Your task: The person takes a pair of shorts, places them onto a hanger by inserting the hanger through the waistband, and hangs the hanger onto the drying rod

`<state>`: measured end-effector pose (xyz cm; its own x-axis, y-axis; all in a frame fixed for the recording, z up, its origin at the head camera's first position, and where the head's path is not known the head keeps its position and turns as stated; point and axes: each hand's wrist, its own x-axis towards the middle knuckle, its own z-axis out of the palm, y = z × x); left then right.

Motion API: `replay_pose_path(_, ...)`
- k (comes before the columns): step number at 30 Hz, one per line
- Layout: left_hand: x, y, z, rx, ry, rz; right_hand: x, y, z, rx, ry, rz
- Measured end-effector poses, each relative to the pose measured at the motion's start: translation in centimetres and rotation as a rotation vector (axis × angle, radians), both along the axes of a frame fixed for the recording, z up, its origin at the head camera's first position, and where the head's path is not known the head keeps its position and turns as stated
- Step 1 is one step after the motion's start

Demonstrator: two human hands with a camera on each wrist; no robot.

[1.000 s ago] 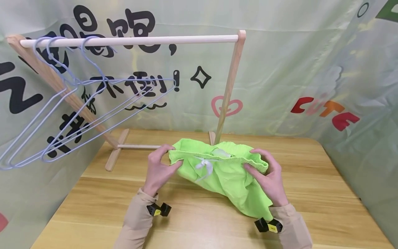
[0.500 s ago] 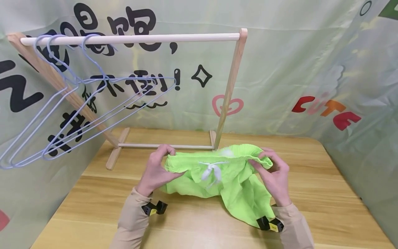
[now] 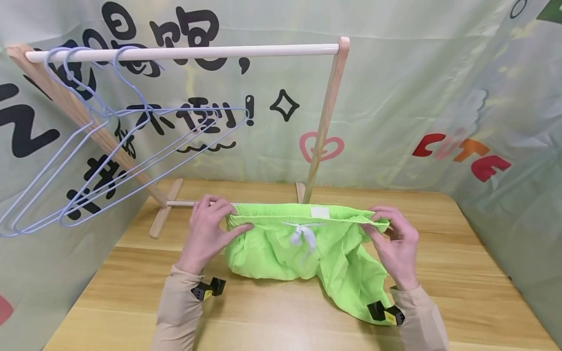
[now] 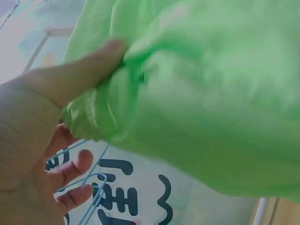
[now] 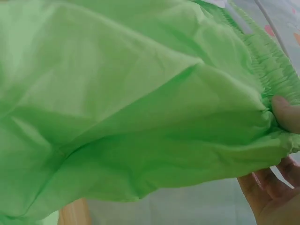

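Note:
Bright green shorts (image 3: 281,248) with an elastic waistband and a white drawstring bow (image 3: 304,235) are held up above the table. A white label (image 3: 319,212) shows inside the back of the waist. My left hand (image 3: 208,229) pinches the waistband's left end, thumb in front and fingers behind. At the opposite end my right hand (image 3: 397,243) pinches the waistband in the same way. Between the hands the waistband is stretched nearly straight. In the left wrist view the thumb (image 4: 101,65) presses on the green cloth; the right wrist view shows the gathered elastic by the thumb (image 5: 286,112).
A wooden garment rack (image 3: 327,117) stands at the back left of the wooden table (image 3: 461,273). Several blue wire hangers (image 3: 127,161) hang at the left of its white rail (image 3: 219,52). A printed cloth backdrop (image 3: 395,87) encloses the table behind and at the sides.
My left hand has moved left and the right hand slightly right, pulling the waistband wider and straighter. The label inside now shows clearly, and the left side of the shorts has spread out.

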<state>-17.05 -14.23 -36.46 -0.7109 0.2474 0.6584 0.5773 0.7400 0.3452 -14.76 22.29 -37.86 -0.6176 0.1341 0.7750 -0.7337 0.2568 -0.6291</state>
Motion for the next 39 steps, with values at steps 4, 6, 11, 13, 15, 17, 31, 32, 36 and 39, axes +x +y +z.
replay_pose_path(4,0.0,0.1,0.2,0.082,0.012,0.051,0.2,-0.2,0.2,0.038,0.000,-0.054)
replay_pose_path(6,0.1,0.1,0.3,0.123,-0.001,0.072,0.2,-0.1,0.3,0.003,0.010,-0.053)
replay_pose_path(11,0.4,0.3,0.4,0.267,-0.014,0.050,0.4,-0.2,0.2,0.034,0.079,-0.049)
replay_pose_path(13,0.5,0.6,0.5,0.323,0.002,0.003,0.3,-0.6,0.2,0.105,0.083,-0.010)
replay_pose_path(15,0.5,1.0,0.6,0.343,0.010,-0.035,0.4,-1.0,0.2,0.198,0.026,0.027)
replay_pose_path(17,0.5,1.3,0.6,0.345,0.021,-0.054,0.5,-1.3,0.0,0.288,-0.048,0.061)
replay_pose_path(31,0.0,1.4,0.3,0.381,0.030,0.050,1.1,-3.9,-2.3,0.881,-0.669,0.671)
replay_pose_path(32,0.0,1.4,0.3,0.381,0.029,0.053,1.2,-3.9,-2.4,0.893,-0.708,0.702)
replay_pose_path(36,0.1,1.4,0.3,0.400,0.017,0.054,1.2,-3.9,-3.0,0.920,-0.793,0.708)
replay_pose_path(39,0.1,1.4,0.4,0.417,0.009,0.053,1.2,-3.7,-3.3,0.962,-0.808,0.588)
